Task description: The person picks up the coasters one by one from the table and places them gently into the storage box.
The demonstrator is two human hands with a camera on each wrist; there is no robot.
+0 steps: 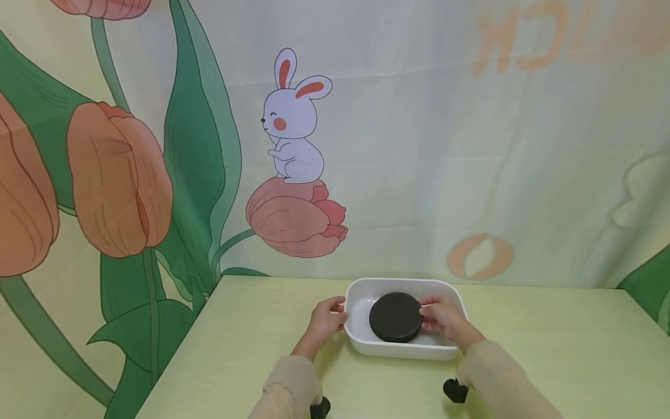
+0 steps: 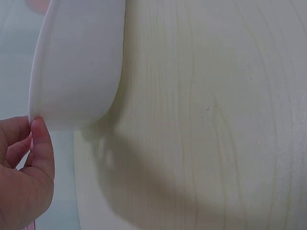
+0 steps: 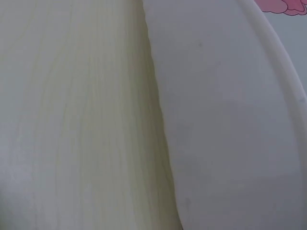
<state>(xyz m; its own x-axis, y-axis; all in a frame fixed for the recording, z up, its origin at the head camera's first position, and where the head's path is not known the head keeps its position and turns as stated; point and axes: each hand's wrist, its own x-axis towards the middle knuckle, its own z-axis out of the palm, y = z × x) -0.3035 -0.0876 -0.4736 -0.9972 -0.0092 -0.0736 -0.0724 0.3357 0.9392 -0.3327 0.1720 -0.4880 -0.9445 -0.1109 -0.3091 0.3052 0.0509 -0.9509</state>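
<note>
A white rectangular tray (image 1: 400,350) with rounded corners and raised walls sits at the far side of the table. Inside it is a flat, round black disc (image 1: 395,317); its exact kind cannot be told. My left hand (image 1: 327,319) pinches the tray's left rim between thumb and fingers, as the left wrist view also shows, with the hand (image 2: 29,177) at the tray's corner. Reaching over the tray's right end, my right hand (image 1: 443,314) grips the disc's right edge. The right wrist view has only the tray's outer wall (image 3: 220,96) and the tabletop; the hand is outside it.
The pale wood-grain table (image 1: 235,349) extends to both sides of the tray. Right behind its back edge hangs a curtain (image 1: 403,174) printed with tulips and a rabbit. Small black pieces (image 1: 455,390) sit by both wrists.
</note>
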